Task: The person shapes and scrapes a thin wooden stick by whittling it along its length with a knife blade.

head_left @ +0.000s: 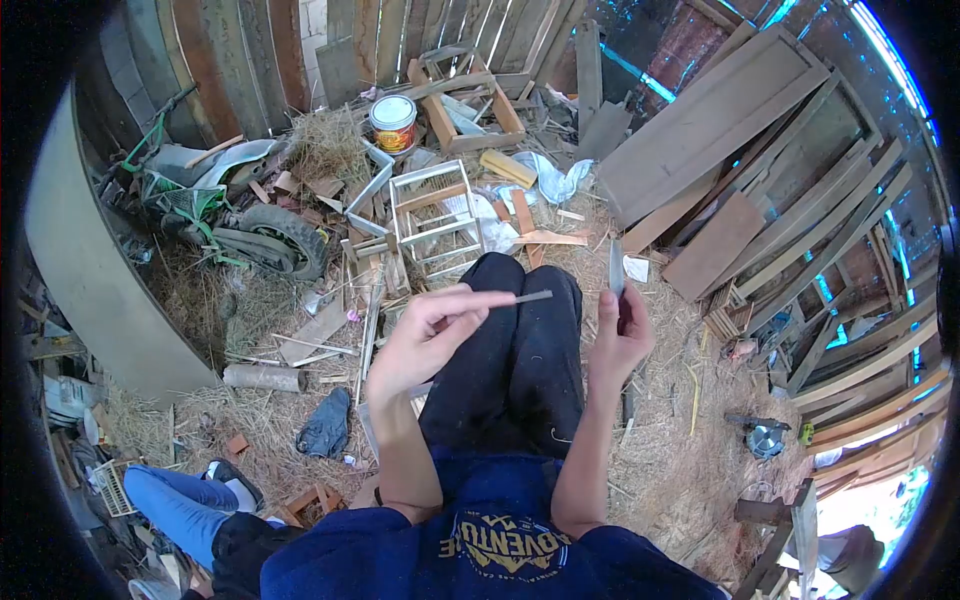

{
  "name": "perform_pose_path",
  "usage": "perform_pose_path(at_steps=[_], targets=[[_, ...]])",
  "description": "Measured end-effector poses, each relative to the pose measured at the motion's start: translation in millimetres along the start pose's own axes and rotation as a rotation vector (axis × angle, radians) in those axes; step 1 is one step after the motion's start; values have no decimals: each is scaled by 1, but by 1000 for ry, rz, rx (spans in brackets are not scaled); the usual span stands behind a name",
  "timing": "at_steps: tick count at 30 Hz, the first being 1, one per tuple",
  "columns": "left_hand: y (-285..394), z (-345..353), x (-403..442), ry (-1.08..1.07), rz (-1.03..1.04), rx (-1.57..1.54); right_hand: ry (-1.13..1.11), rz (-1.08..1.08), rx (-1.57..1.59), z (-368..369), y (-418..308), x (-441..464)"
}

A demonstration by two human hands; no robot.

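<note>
Above my knees, my left hand [430,335] pinches a short, thin grey strip [535,297] that points to the right. My right hand [622,325] holds a narrow flat blade-like piece [616,265] upright between thumb and fingers. The two pieces are apart. What exactly each piece is cannot be made out. My legs in dark trousers [500,350] are close together below and between my hands.
Another person's legs in blue jeans [185,500] are at the lower left. Ahead lie a wooden crate frame [432,215], a paint bucket [393,125] and scrap wood. Large boards [710,120] lean at the right. A circular saw [765,440] rests on the straw floor.
</note>
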State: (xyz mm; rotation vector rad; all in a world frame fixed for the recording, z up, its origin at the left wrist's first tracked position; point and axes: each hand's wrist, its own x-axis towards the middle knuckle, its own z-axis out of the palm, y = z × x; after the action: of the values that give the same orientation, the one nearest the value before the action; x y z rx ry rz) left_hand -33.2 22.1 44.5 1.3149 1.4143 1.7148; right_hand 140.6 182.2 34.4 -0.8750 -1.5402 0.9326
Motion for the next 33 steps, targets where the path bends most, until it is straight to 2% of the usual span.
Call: perform_pose_path(at_steps=[3, 4, 6, 8, 9, 12, 15, 21, 24, 28, 30, 33], targets=[[5, 7, 7, 91, -159, 64, -1, -97, -8, -3, -3, -6], [5, 10, 6, 83, -158, 72, -89, -16, 95, 1, -15, -13], [2, 13, 8, 80, -146, 93, -249, -109, 93, 10, -13, -21], [-9, 16, 7, 118, -77, 84, -444, -56, 92, 17, -19, -27], [-12, 16, 6, 139, -42, 82, -471, -117, 69, 22, -23, -29], [-9, 10, 4, 106, -60, 115, -519, -108, 55, 29, -26, -34], [-8, 9, 5, 92, 17, 130, -510, -119, 61, 29, -24, -34], [3, 9, 5, 58, -17, 154, -542, -127, -8, 21, -30, -28], [-1, 6, 2, 31, -36, 134, -548, -201, 12, 20, -24, -26], [6, 1, 0, -27, 2, 65, -322, -247, 21, 12, -5, -21], [3, -7, -4, -62, 53, 37, -171, -91, -10, 1, 9, -9], [3, 2, -3, 44, -25, 93, -90, -5, -11, -14, 11, -3]])
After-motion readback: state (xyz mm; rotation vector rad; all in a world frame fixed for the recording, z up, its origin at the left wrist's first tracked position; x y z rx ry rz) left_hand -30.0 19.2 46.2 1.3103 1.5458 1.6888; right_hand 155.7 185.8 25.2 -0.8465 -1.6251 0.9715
